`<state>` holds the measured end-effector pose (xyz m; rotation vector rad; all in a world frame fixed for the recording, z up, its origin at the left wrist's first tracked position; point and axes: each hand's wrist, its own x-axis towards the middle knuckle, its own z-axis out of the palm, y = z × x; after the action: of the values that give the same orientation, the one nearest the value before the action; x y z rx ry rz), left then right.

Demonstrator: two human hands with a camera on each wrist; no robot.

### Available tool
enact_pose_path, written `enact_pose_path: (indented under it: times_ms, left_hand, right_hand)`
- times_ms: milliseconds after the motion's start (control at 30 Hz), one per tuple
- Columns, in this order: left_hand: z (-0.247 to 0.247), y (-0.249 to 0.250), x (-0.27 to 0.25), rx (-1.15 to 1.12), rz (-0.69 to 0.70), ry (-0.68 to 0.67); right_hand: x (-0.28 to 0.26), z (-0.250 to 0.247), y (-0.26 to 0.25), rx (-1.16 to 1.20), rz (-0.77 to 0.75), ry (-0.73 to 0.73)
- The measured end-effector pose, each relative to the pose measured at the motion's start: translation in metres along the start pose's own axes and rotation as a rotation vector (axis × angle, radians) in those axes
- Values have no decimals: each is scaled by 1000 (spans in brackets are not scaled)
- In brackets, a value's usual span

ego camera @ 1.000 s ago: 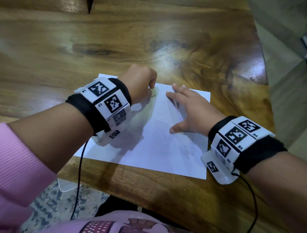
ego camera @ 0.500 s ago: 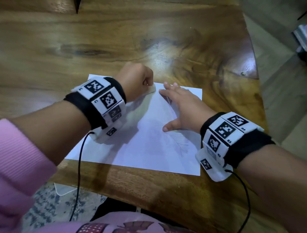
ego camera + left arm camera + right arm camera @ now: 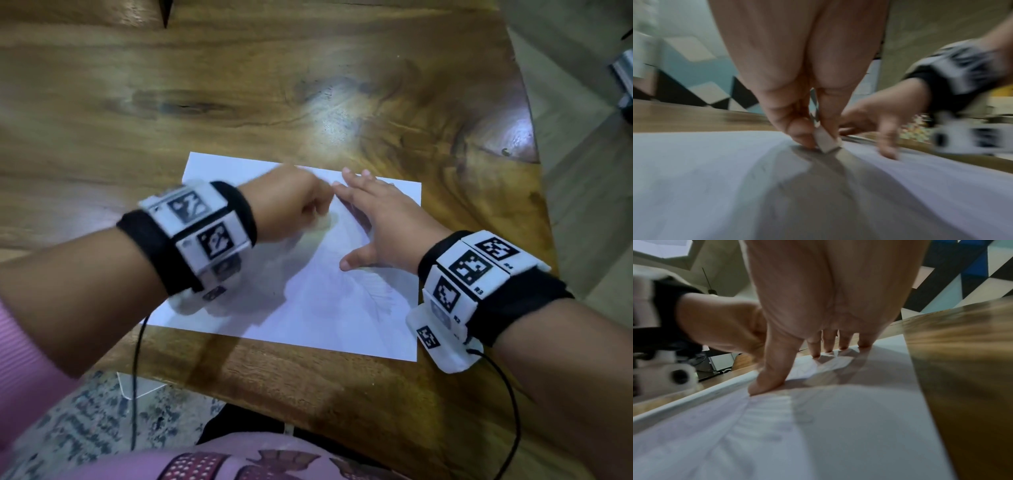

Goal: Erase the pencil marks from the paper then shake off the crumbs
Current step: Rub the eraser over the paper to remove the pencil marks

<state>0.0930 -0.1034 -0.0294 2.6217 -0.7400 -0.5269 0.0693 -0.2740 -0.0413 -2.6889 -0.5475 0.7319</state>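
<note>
A white sheet of paper (image 3: 308, 308) with faint pencil marks lies flat on the wooden table (image 3: 239, 85). My left hand (image 3: 294, 205) is curled over the upper middle of the sheet and pinches a small white eraser (image 3: 825, 140), whose lower edge touches the paper (image 3: 715, 178). The hand is motion-blurred. My right hand (image 3: 376, 222) lies flat just right of it, fingers spread straight, and presses the sheet down. In the right wrist view its thumb and fingertips (image 3: 828, 347) rest on the paper (image 3: 818, 443). Faint strokes show near the sheet's lower right.
The table's near edge (image 3: 308, 394) runs just below the sheet, and its right edge (image 3: 534, 171) curves close to the paper. Below lie a patterned rug (image 3: 85, 428) and my pink clothing. Black cables hang from both wristbands.
My left hand with the eraser has slid down and right across the sheet, toward the right hand's fingertips. The right hand stays flat on the paper.
</note>
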Motion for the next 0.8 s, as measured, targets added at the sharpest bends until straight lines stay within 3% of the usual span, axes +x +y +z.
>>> enact_pose_path:
  times_ms: [67,133,267,333,400,467,567,700,800]
  left_hand:
    - [7,2,-22,12,94,-149]
    - [9,3,-28,-1,129,-199]
    - [-3,-1,2,-12,0,98]
    - [-4,-2,10,-2,-54,142]
    - [1,-2,0,11,6,79]
    - [7,1,-20,-2,79,-70]
    - [7,3,-32,-33,88,-227]
    - [-7,-2,-1,-60,-73,71]
    - [-1,2,7,6,-73,127]
  right_hand:
    - [0,0,0,-11,0,-10]
    - [0,1,0,-20,1,-12]
    - [0,0,0,-3,4,-3]
    - [-1,0,-1,-1,5,-5]
    - [-1,0,0,1,5,-2]
    - [0,0,0,-4,4,-2]
    - [1,1,0,-19,3,-12]
    - [0,1,0,-4,6,-4]
    - [0,0,0,-2,-1,1]
